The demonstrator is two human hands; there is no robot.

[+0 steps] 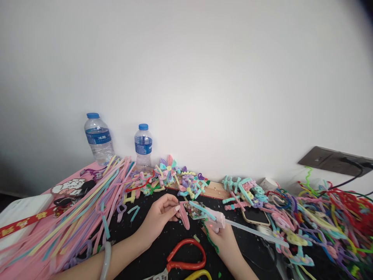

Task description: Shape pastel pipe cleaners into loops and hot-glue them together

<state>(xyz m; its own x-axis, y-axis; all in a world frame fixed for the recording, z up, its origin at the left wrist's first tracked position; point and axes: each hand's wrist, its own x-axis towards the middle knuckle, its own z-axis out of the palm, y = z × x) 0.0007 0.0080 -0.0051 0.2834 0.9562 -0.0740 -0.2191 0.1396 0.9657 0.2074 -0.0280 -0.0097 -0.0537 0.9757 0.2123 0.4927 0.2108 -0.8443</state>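
My left hand [159, 218] pinches a small pink pipe-cleaner piece [184, 216] at the middle of the dark table [163, 249]. A pale bangle sits on that wrist. My right hand [223, 239] grips a pink hot glue gun [210, 218], whose nozzle points left at the pink piece. A clear glue stick [256, 232] juts from the gun's back toward the right. A green pipe cleaner [210, 238] hangs by the right hand.
Red-handled scissors [186, 258] lie near the front edge. Long pink, yellow and blue pipe cleaners [87, 210] fan out at left. Two water bottles [99, 138] stand by the wall. Finished pipe-cleaner flowers [169, 171] and tangled shapes [320, 217] crowd the back and right. A wall socket [335, 160] holds a plug.
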